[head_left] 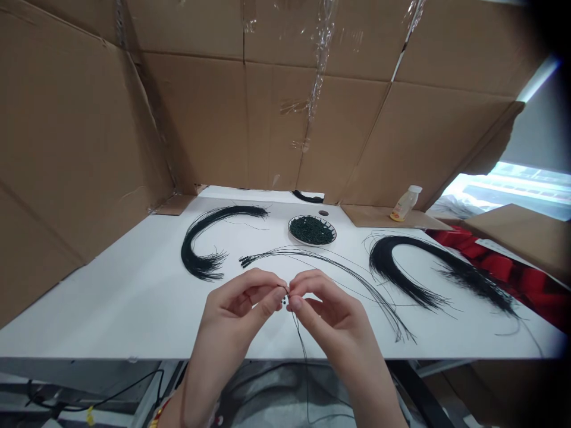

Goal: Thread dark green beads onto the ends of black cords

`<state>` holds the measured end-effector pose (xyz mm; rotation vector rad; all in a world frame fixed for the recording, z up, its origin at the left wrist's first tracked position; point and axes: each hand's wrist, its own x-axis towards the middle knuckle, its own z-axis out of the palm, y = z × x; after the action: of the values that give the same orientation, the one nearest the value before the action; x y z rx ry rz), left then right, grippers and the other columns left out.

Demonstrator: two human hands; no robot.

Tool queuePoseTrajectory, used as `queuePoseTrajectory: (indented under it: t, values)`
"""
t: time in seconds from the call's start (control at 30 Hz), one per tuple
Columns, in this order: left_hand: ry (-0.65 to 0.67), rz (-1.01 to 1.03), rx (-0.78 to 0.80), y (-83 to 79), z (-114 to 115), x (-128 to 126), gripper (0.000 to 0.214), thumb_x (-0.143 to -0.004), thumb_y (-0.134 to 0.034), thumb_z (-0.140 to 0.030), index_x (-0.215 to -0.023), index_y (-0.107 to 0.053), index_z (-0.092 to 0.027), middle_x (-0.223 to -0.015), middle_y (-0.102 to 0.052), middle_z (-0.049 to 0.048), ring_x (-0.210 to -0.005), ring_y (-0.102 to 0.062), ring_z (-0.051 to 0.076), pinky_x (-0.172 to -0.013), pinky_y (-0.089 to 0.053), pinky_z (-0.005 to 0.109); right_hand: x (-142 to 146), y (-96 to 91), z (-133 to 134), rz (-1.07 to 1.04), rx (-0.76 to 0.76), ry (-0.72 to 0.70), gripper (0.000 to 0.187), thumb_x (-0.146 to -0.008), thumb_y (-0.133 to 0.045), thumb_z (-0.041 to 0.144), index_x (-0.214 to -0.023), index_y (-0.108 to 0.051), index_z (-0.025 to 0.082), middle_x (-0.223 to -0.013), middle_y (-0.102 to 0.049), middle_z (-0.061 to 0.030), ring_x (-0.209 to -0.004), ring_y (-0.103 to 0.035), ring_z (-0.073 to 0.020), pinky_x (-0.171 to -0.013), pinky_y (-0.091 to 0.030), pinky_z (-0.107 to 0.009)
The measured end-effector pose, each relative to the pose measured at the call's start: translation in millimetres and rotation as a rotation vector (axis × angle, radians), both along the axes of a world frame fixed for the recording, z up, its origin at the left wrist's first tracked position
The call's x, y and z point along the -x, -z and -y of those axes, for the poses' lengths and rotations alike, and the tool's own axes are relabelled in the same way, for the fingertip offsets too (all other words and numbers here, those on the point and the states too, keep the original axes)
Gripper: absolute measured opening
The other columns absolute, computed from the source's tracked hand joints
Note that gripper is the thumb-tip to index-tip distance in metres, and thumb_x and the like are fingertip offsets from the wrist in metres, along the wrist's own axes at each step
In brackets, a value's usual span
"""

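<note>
My left hand [247,303] and my right hand [323,306] meet fingertip to fingertip above the table's front part. Both pinch a thin black cord [300,336], which hangs down past the table edge toward my lap. A few small dark beads [284,301] show between the fingertips; how they sit on the cord is too small to tell. Just beyond my hands lies a loose bunch of black cords [321,257] with dark beads clustered at its left end. Behind it stands a plate [335,236] with a dark rim line, heaped with dark green beads [311,229].
Thick bundles of black cord lie curved on the white table [111,297]: a left bundle [190,249] and a right bundle [383,255]. Cardboard walls [276,125] enclose the back and left. A small bottle [405,204] stands at the back right, near red items [497,267].
</note>
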<state>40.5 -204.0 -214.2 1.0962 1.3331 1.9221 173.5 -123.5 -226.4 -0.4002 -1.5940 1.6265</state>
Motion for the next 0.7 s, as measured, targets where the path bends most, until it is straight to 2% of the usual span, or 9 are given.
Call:
queuePoseTrajectory:
  t: [0.13, 0.23, 0.33, 0.5, 0.7]
  values:
    - [0.002, 0.001, -0.027, 1.1, -1, -2, 0.015, -0.084, -0.077, -0.013, -0.077, -0.080, -0.026, -0.075, -0.073, -0.0034, -0.071, -0.066, 0.010, -0.066, -0.054, 0.014, -2, -2.1, 3, 0.028, 0.126, -0.068, 0.016, -0.092, -0.076, 0.036, -0.087, -0.072, 0.021, -0.080, -0.068, 0.0003, -0.072, -0.065, -0.0117, -0.070, -0.055, -0.022]
    - [-0.039, -0.015, -0.045, 1.2, 0, -3, 0.016, -0.083, -0.077, -0.012, -0.075, -0.079, -0.026, -0.073, -0.071, -0.0036, -0.069, -0.064, 0.010, -0.065, -0.053, 0.014, -2, -4.2, 4, 0.002, 0.135, -0.059, 0.017, -0.090, -0.077, 0.035, -0.083, -0.071, 0.021, -0.078, -0.067, -0.0001, -0.067, -0.061, -0.0115, -0.063, -0.054, -0.021]
    - [-0.012, -0.058, -0.008, 0.8, 1, -2, 0.013, -0.085, -0.078, -0.016, -0.077, -0.080, -0.026, -0.074, -0.071, -0.0030, -0.069, -0.063, 0.011, -0.064, -0.053, 0.015, -2, -5.5, 5, -0.033, 0.088, 0.015, 0.016, -0.090, -0.076, 0.032, -0.081, -0.070, 0.021, -0.077, -0.065, -0.0002, -0.066, -0.058, -0.0120, -0.060, -0.053, -0.022]
    - [0.042, -0.095, 0.057, 1.4, 0, -1, 0.012, -0.086, -0.077, -0.017, -0.082, -0.082, -0.028, -0.081, -0.074, -0.0015, -0.076, -0.067, 0.013, -0.068, -0.055, 0.016, -3, -7.5, 13, -0.009, 0.004, 0.212, 0.013, -0.090, -0.073, 0.024, -0.078, -0.068, 0.021, -0.078, -0.063, 0.0002, -0.072, -0.057, -0.0128, -0.069, -0.051, -0.022]
    - [0.021, -0.076, 0.039, 3.6, 1, -2, 0.009, -0.086, -0.078, -0.020, -0.084, -0.082, -0.028, -0.082, -0.074, -0.0014, -0.070, -0.064, 0.011, -0.066, -0.055, 0.015, -3, -3.6, 15, -0.004, -0.240, 0.272, 0.012, -0.093, -0.067, 0.017, -0.083, -0.067, 0.022, -0.081, -0.065, -0.0007, -0.079, -0.061, -0.0152, -0.070, -0.051, -0.024]
